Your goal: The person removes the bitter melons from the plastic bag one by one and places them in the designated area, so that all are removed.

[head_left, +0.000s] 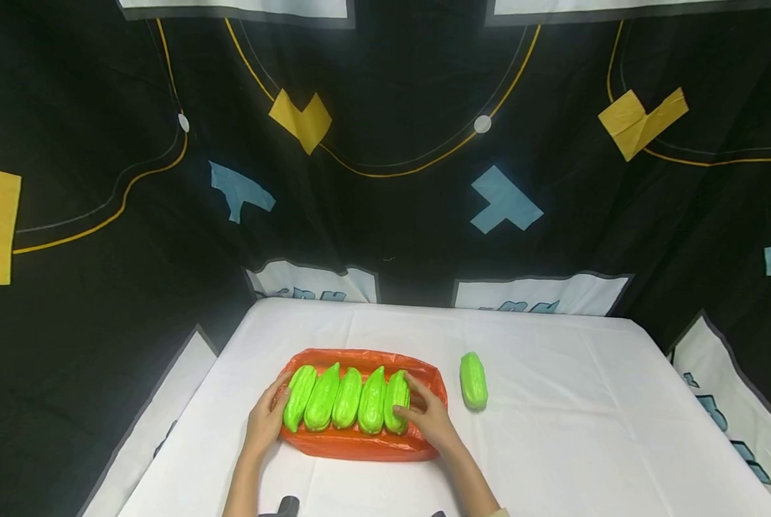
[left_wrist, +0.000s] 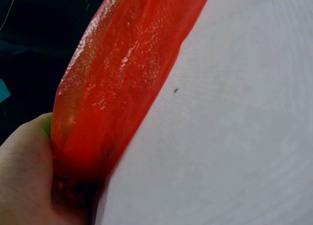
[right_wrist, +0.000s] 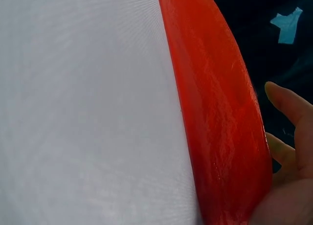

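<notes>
Several bright green, ridged gourds [head_left: 347, 398] lie side by side in a red tray [head_left: 360, 449] with a shiny plastic surface. At the tray's left end is my left hand [head_left: 265, 416], its fingers and thumb reaching over the rim to the leftmost gourd [head_left: 299, 397]. My right hand [head_left: 432, 418] reaches in over the opposite end. Its thumb overlaps the rightmost gourd [head_left: 395, 402], while a fingertip is at that gourd's far end. In the right wrist view, the fingers [right_wrist: 288, 102] are spread apart above the rim; the tray wall hides the gourds there.
One more green gourd [head_left: 473, 381] lies on the white tabletop [head_left: 553, 431], right of the tray. Behind the table hangs a dark cloth [head_left: 385, 222] with yellow and blue patches. Small dark objects [head_left: 288, 506] show at the near edge.
</notes>
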Tool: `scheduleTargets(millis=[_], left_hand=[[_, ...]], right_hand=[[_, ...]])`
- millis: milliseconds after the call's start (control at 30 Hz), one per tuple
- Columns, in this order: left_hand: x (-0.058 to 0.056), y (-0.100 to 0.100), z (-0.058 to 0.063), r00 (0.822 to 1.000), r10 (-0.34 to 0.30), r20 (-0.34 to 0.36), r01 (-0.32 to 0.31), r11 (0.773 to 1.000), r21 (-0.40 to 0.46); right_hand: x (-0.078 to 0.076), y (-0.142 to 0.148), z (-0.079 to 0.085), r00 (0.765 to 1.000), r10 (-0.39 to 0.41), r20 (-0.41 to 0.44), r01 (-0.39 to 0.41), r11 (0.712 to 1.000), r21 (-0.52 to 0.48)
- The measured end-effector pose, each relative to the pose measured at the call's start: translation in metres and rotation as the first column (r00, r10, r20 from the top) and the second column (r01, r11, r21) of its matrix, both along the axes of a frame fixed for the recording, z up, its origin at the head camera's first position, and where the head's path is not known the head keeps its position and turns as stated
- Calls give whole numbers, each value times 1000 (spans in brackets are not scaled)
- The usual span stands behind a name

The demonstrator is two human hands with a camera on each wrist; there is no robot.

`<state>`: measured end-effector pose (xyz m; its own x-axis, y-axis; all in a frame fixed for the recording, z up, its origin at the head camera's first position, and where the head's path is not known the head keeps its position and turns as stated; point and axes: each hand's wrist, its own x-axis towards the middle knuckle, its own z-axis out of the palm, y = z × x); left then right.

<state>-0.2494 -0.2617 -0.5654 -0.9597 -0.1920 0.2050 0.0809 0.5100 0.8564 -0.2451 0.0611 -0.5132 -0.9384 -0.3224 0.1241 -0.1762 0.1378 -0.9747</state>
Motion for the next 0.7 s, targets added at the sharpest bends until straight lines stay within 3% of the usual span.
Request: scheduleTargets(millis=[267,700], left_hand=[[3,-2,1,1000,-2,21,2,1000,-12],[0,0,-1,1000,1,-1,-1,1000,-7]], right_hand=[[1,-1,-4,998,58,19,-58,998,-23],[-2,0,-7,998,52,31,-52,999,-12]])
